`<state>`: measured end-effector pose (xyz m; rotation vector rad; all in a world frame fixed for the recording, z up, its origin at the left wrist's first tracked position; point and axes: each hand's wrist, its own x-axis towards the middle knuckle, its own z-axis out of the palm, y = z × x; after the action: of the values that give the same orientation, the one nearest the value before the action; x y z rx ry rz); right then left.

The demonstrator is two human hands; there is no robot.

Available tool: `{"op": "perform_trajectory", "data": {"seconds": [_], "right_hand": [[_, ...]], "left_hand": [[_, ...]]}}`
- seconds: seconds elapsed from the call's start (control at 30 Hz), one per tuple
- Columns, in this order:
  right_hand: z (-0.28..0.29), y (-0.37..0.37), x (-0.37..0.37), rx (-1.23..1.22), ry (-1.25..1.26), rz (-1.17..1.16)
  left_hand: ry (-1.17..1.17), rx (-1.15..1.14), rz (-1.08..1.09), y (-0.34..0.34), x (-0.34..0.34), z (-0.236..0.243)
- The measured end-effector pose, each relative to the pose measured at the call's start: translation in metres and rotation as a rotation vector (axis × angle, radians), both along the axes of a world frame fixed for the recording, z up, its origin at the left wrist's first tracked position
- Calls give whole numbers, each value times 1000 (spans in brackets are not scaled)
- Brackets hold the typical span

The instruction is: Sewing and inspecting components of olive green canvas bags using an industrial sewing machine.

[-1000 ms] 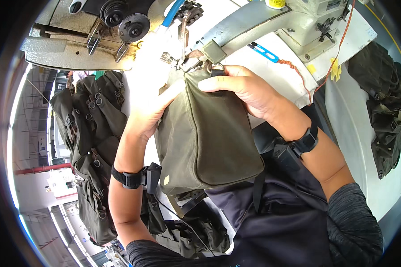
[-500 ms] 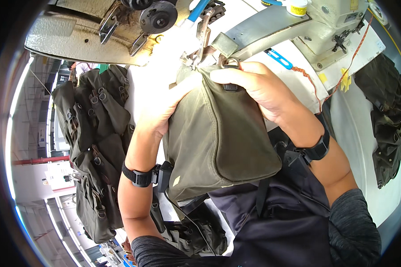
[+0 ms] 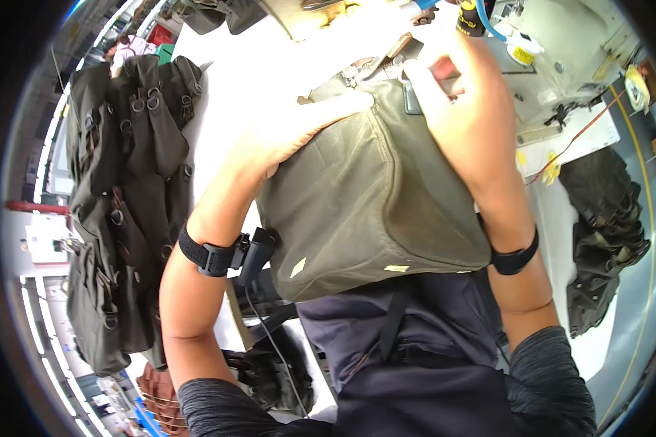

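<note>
An olive-green canvas bag (image 3: 328, 197) hangs toward me from the sewing machine's metal foot (image 3: 379, 65), its top edge lying at the foot. My left hand (image 3: 288, 135) grips the bag's left side, thumb stretched along the fabric and fingers hidden behind. On the right, my right hand (image 3: 466, 102) is closed at the bag's top edge, thumb against a small black tab (image 3: 411, 99); its curled fingers are partly hidden. A piped seam runs down the bag between my hands, and small pale patches show along its lower edge.
A stack of similar dark bags (image 3: 127, 197) hangs along the left. More bags (image 3: 605, 218) lie at the right. The pale machine body (image 3: 590, 44) stands at the upper right, with a white round container (image 3: 522, 49) and a red cord (image 3: 583, 135) near it.
My view has shifted. My right hand has turned more upright at the bag's top edge, and the bag's lower end has swung a little to the right. My left hand keeps its hold.
</note>
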<state>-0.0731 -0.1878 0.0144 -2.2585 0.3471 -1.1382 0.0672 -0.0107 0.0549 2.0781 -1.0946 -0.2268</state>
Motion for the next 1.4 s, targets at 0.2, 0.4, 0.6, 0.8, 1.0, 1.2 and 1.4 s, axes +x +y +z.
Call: {"op": "perform_trajectory", "data": {"seconds": [0.2,0.4,0.6,0.8,1.0,1.2,1.4], "right_hand": [[-11,4,15,-151,-137,145],[-6,-1,13,768,-151,581],[-21,2,30,-188,-197,151],[-20,0,25,-123,-91,207],[-19,3,27,-97,-84,185],[-22,5,29,-111,-101,151],[-24,6,31,-109,-128,143]], "left_hand": [[-62,-58,-60,1,2,10],[-145,-15,-82,0,12,5],[-84,0,-95,3,19,3],[121,-123,-143,5,30,-10],[-195,-404,-319,-9,51,-33],[-453,19,-209,7,57,-16],[-593,180,-179,8,55,-10]]}}
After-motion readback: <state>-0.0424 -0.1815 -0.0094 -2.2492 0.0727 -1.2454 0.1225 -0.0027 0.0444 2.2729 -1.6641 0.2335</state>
